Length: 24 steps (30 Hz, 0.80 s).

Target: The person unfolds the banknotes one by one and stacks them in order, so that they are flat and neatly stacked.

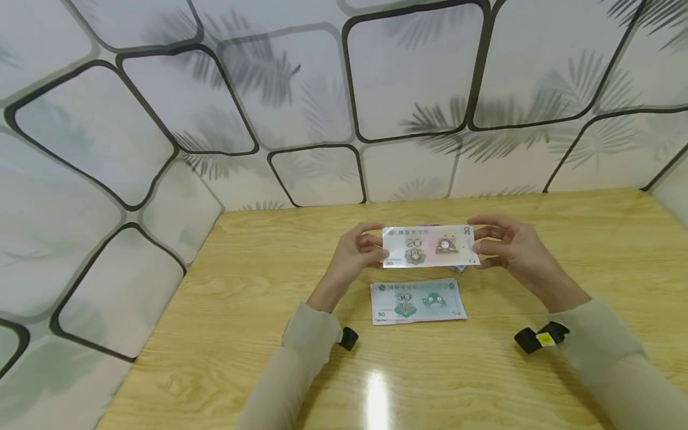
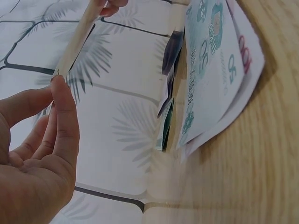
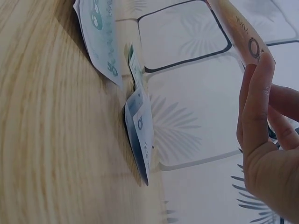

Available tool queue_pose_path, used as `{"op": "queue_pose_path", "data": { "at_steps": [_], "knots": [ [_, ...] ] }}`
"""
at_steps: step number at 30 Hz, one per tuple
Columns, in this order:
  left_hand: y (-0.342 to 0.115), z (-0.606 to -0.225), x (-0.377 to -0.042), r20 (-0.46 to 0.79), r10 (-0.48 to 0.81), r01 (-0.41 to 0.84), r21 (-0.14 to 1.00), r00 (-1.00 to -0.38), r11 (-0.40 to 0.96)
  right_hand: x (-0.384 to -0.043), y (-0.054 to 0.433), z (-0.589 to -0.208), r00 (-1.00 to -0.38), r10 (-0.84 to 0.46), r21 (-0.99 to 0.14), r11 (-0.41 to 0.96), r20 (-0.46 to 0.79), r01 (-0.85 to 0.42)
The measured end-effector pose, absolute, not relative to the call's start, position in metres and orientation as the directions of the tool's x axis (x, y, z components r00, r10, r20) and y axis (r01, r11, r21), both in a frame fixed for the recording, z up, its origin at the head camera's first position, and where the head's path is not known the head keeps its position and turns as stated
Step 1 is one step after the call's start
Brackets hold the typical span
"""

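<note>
A play banknote marked 20 point(image 1: 424, 246), pale with pinkish print, is held up flat-on between both hands. My left hand point(image 1: 356, 251) pinches its left edge between thumb and fingers, and my right hand point(image 1: 507, 248) pinches the right edge. In both wrist views the note is raised above the table. Nearer to me lies a small stack of notes with a green 50 banknote point(image 1: 418, 300) on top; the left wrist view shows a note with red print point(image 2: 245, 53) under it. Behind the raised note, mostly hidden in the head view, lie folded bluish notes point(image 3: 138, 135).
The wooden table point(image 1: 269, 286) meets a wall point(image 1: 317, 107) patterned with dark outlines and leaves at the back and left. A small green note point(image 3: 135, 67) lies by the bluish ones. Black wrist cameras point(image 1: 528, 341) hang at both sleeves.
</note>
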<state>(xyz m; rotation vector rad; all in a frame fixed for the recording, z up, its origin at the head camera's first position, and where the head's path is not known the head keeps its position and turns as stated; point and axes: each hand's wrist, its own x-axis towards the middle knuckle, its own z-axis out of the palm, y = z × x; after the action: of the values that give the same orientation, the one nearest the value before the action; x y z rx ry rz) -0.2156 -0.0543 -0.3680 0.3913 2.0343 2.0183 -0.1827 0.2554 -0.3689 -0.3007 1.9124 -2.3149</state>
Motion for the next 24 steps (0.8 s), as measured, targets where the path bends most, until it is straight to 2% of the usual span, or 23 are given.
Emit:
{"op": "queue_pose_path", "data": {
  "at_steps": [19, 24],
  "knots": [
    [-0.062, -0.37, -0.204, -0.009, 0.353, -0.003, 1.0, -0.936, 0.018, -0.175, 0.252, -0.37, -0.971, -0.234, -0.998, -0.043, 0.045, -0.036],
    [-0.065, -0.37, -0.202, -0.023, 0.352, -0.012, 0.999, -0.936, 0.033, -0.173, 0.249, -0.372, -0.969, -0.243, -0.998, -0.057, 0.05, -0.037]
  ]
}}
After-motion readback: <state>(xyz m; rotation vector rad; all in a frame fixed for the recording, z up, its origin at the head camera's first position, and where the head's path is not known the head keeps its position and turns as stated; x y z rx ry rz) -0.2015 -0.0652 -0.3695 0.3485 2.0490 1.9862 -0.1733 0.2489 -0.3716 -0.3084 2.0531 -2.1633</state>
